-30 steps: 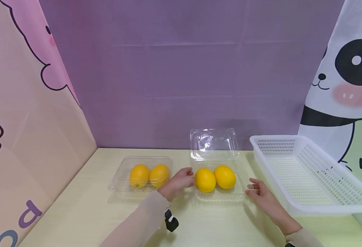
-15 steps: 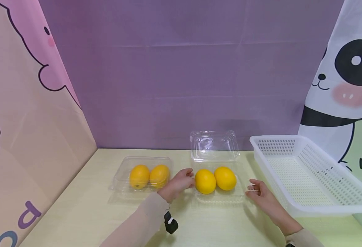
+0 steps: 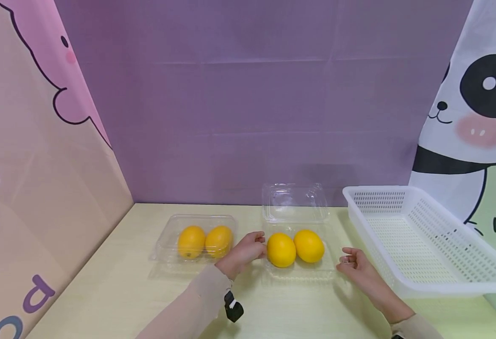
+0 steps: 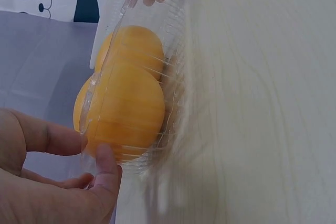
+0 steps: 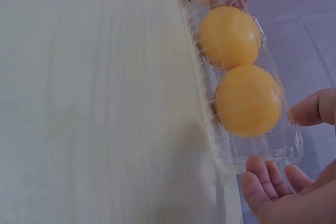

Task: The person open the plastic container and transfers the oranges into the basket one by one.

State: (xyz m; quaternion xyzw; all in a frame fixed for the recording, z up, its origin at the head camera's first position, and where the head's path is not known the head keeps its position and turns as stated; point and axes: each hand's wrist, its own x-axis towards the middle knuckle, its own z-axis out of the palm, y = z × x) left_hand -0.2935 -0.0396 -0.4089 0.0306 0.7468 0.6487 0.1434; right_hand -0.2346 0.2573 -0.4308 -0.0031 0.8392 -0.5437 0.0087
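Two yellow-orange round fruits, like oranges [image 3: 281,250], lie side by side in the base of a clear plastic clamshell box [image 4: 176,85]. Its see-through lid [image 3: 295,202] stands raised at the back, near the purple backdrop. My left hand [image 3: 244,253] pinches the left end of the box at its rim, thumb and a finger showing there in the left wrist view. At the opposite end, my right hand [image 3: 360,272] holds the rim between thumb and fingers, seen in the right wrist view [image 5: 294,182].
Left of my left hand sits another clear clamshell box [image 3: 169,235], closed, with two similar fruits [image 3: 191,242] inside. A white perforated plastic basket [image 3: 438,285] stands on the right of the pale wooden table [image 3: 299,310]. Printed cloth walls close off the sides.
The raised lid has sunk slightly lower in the head view. The fruits in the open box have shifted a touch toward me, while both hands stay almost in place.
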